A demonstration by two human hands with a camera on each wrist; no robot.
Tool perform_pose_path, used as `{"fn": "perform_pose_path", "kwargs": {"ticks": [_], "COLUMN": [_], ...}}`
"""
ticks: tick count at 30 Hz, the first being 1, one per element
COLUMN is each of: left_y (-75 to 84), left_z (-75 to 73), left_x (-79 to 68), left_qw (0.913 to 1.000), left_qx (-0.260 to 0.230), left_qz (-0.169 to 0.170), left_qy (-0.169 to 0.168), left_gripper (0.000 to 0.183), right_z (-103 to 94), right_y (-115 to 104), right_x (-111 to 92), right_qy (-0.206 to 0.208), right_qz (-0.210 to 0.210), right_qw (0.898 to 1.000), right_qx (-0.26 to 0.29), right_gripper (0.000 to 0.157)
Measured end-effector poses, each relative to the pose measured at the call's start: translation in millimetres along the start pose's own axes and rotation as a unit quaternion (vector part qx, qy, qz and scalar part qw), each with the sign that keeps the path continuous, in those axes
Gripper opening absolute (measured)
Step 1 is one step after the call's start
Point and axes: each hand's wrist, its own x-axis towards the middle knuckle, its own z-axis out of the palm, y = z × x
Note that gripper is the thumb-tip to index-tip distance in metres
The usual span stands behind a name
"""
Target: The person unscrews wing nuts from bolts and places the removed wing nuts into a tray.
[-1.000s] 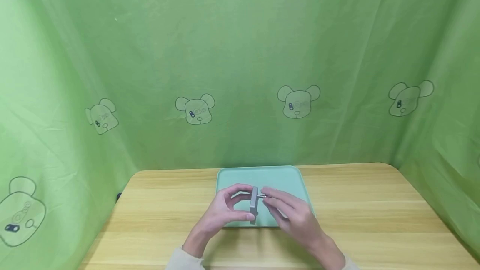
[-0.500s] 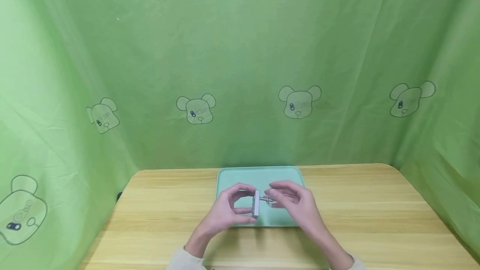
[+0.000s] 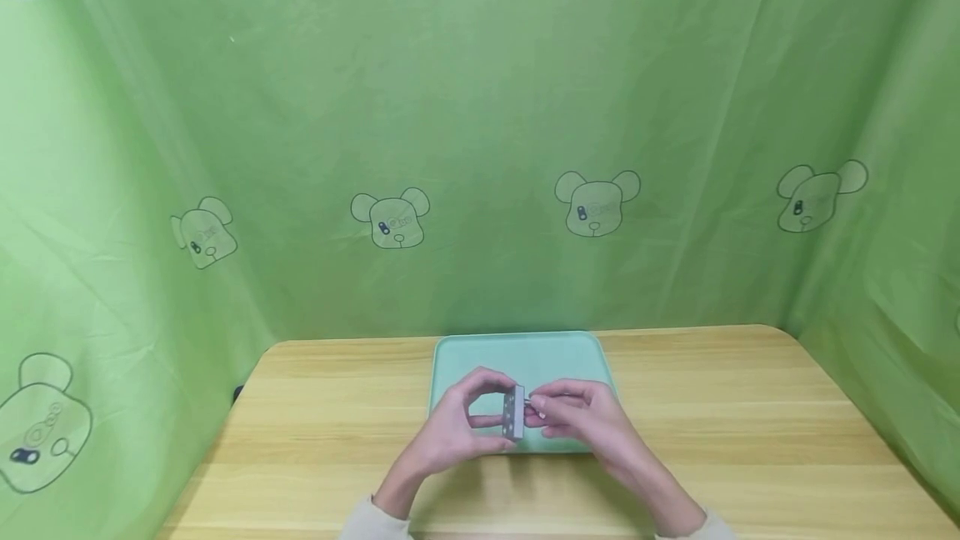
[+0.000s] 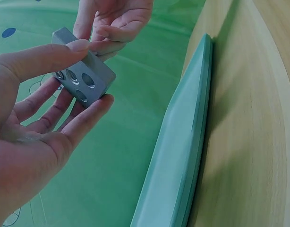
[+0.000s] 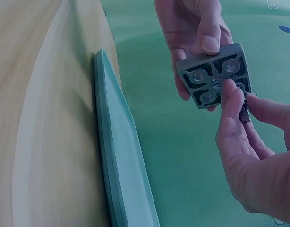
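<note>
Left hand (image 3: pixel 448 433): grips grey square metal block (image 4: pixel 100 71) edgewise, presumably baring holes (image 4: pixel 88 80)
Right hand (image 3: pixel 598 423): pinches small dark metal piece (image 5: pixel 244 115)

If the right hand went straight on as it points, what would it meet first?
Likely the gray metal block in the left hand; the right hand looks very close, though contact is unclear.

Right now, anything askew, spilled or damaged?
Nothing stands out. The left fingers hold the metal block, the right fingers pinch a small screw-like part close to it, and the tray lies flat on the table. No spill or damage shows.
</note>
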Motion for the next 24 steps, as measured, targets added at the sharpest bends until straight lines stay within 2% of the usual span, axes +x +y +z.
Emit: {"fn": "perform_pose_path", "kwargs": {"ticks": [4, 7, 10, 12, 13, 15, 17, 20, 22, 24], "left_y": [0.2, -0.2, -0.4, -0.4, -0.5, -0.3, 0.2, 1.7, 3.1, 3.8], "left_z": [0.1, -0.6, -2.3, -3.5, -4.2, -5.5, -6.7, -8.2, -8.9, -9.4], "left_x": [0.0, 0.2, 0.0, -0.5, -0.8, -1.3, -1.8, -2.2, -2.6, -2.8], "left_qw": [1.0000, 0.9999, 0.9997, 0.9992, 0.9988, 0.9974, 0.9954, 0.9925, 0.9914, 0.9906], "left_qx": [-0.004, -0.008, -0.020, -0.039, -0.048, -0.072, -0.096, -0.122, -0.130, -0.136], "left_qz": [-0.004, -0.008, -0.011, -0.009, -0.009, -0.006, -0.004, -0.007, -0.011, -0.015], "left_qy": [-0.001, 0.001, 0.007, 0.009, 0.009, 0.006, 0.002, -0.002, -0.003, -0.005], "left_gripper": [0.068, 0.067, 0.066, 0.064, 0.064, 0.063, 0.062, 0.062, 0.062, 0.062], "right_z": [-0.4, 1.3, 5.5, 9.3, 11.1, 14.0, 16.0, 16.7, 16.4, 16.4], "right_y": [-0.7, -2.3, -3.8, -4.2, -3.7, -2.1, 0.0, 3.0, 4.4, 4.3], "right_x": [0.3, -0.7, -2.7, -4.1, -4.6, -4.2, -2.3, 2.7, 5.9, 7.6], "right_qy": [0.008, 0.023, 0.043, 0.059, 0.069, 0.088, 0.105, 0.123, 0.126, 0.128], "right_qz": [-0.011, -0.040, -0.097, -0.152, -0.184, -0.263, -0.356, -0.479, -0.535, -0.575], "right_qw": [1.000, 0.999, 0.992, 0.982, 0.973, 0.946, 0.903, 0.828, 0.787, 0.752], "right_qx": [-0.007, -0.024, -0.063, -0.097, -0.119, -0.169, -0.218, -0.265, -0.280, -0.297], "right_gripper": [0.040, 0.037, 0.029, 0.021, 0.017, 0.013, 0.021, 0.033, 0.027, 0.013]}}
